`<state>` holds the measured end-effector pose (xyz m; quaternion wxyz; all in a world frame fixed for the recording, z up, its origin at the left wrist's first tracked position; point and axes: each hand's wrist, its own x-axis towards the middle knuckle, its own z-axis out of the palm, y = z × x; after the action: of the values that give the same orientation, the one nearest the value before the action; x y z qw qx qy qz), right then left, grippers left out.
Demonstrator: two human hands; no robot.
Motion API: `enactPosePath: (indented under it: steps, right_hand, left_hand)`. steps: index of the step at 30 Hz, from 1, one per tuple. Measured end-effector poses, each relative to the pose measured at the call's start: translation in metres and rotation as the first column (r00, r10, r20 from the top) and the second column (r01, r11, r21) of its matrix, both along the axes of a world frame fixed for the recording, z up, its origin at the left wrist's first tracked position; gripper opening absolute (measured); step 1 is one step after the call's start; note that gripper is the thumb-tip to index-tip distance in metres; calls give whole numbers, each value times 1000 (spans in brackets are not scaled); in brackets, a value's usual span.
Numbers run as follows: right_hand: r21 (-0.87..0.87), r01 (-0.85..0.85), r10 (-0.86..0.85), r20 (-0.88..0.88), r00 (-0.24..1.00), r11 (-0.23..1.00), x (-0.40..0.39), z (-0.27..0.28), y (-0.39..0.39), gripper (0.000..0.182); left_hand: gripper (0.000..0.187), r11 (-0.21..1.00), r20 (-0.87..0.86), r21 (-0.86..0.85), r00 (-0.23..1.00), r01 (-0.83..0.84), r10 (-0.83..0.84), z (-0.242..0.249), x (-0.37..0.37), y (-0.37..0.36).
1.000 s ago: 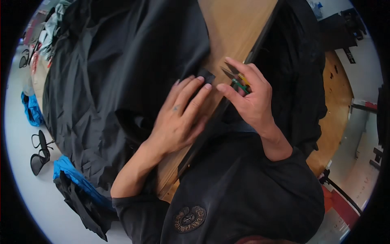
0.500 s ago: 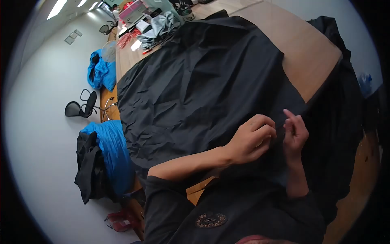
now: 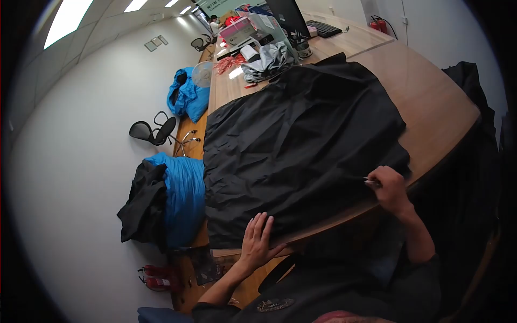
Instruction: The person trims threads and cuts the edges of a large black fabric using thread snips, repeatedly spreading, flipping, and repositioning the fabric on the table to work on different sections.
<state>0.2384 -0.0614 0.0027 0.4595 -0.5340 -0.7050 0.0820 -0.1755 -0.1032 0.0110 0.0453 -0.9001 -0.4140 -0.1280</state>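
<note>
Black fabric (image 3: 301, 134) lies spread and wrinkled over the wooden table. My left hand (image 3: 257, 239) rests flat on the fabric's near edge, fingers stretched out and holding nothing. At the fabric's right side, my right hand (image 3: 389, 188) is closed, with a small pale, shiny tip poking out between the fingers. What kind of thing that is, I cannot make out. The hand is on or just above the cloth.
The wooden table (image 3: 431, 102) curves along its right edge. Toward the back are crumpled silver-grey fabric (image 3: 269, 62), a pink box (image 3: 237, 32), a keyboard (image 3: 324, 28) and a monitor (image 3: 291, 19). Blue bundles (image 3: 186, 194), a chair (image 3: 156, 132) and fire extinguishers (image 3: 159, 280) stand left.
My hands were close together above the fabric; now they are apart. The left has moved left and down onto the near edge, the right has closed lower at the fabric's right side. The view has shifted.
</note>
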Motion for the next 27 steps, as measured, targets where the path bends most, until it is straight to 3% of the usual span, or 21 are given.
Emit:
enactPosePath:
  steps: [1, 3, 4, 5, 7, 9, 11, 13, 15, 16, 18, 20, 24, 26, 27]
  right_hand:
    - [47, 4, -1, -74, 997, 999, 5, 20, -9, 8]
    - [-41, 19, -28, -222, 975, 999, 25, 51, -33, 11]
    - [9, 14, -11, -265, 964, 1000, 38, 60, -42, 12]
    - [58, 7, 11, -311, 950, 998, 57, 62, -48, 13]
    - [183, 252, -176, -354, 919, 950, 102, 46, -51, 19]
    - [189, 409, -285, -467, 837, 893, 165, 38, -41, 25]
    - [212, 420, -292, -455, 842, 882, 239, 34, -34, 27]
    - [223, 553, -434, -418, 798, 803, 322, 28, -22, 34]
    - [216, 719, -630, -361, 687, 660, 418, 20, -12, 41]
    - [200, 803, -735, -324, 596, 562, 466, 14, -9, 45]
    - [140, 914, -883, -239, 403, 380, 533, 7, -5, 53]
    - [79, 955, -945, -140, 296, 287, 528, 13, -15, 53]
    - [-95, 982, -955, 267, -131, -162, 515, 4, -16, 53]
    - [448, 891, -983, 186, -7, 78, 511, -22, 14, 44]
    - [391, 836, -923, 171, 345, 385, 424, -2, 20, 40]
  left_hand:
    - [90, 994, 84, 34, 991, -103, 100, -5, -8, -8]
    - [84, 969, 69, 173, 983, -179, 169, -3, -20, -22]
    - [82, 953, 98, 211, 974, -219, 203, -4, -27, -25]
    - [69, 924, 106, 278, 965, -262, 242, -9, -38, -25]
    - [50, 845, 242, 340, 907, -413, 345, -9, -62, -22]
    - [36, 762, 337, 314, 816, -567, 469, -18, -103, -25]
    - [33, 704, 391, 287, 751, -649, 533, -25, -135, -34]
    - [30, 649, 444, 261, 686, -715, 577, -29, -155, -49]
    - [28, 543, 434, 328, 634, -773, 640, -34, -169, -66]
    - [34, 517, 484, 269, 578, -813, 657, -39, -176, -71]
    - [36, 488, 505, 307, 574, -817, 644, -36, -175, -68]
    - [37, 464, 530, 332, 569, -821, 628, -15, -157, -64]
    - [37, 526, 632, 336, 601, -781, 489, 34, -111, -31]
    - [30, 733, 410, 440, 842, -519, 351, 36, -95, -12]
    - [22, 775, 362, 429, 875, -464, 323, 35, -80, -1]
